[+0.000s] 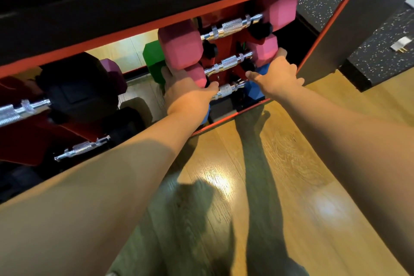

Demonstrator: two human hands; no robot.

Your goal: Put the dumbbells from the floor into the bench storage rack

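We are seating the pink dumbbell (226, 64) on the red rack's (224, 42) middle cradle, left hand (190, 94) and right hand (276, 74) wrapped over its heads, risking pinched fingers against the blue dumbbell (253, 92) below.

Both hands on pink dumbbell (226, 64) ends — left hand (188, 92), right hand (277, 74) — inside red rack (224, 45).
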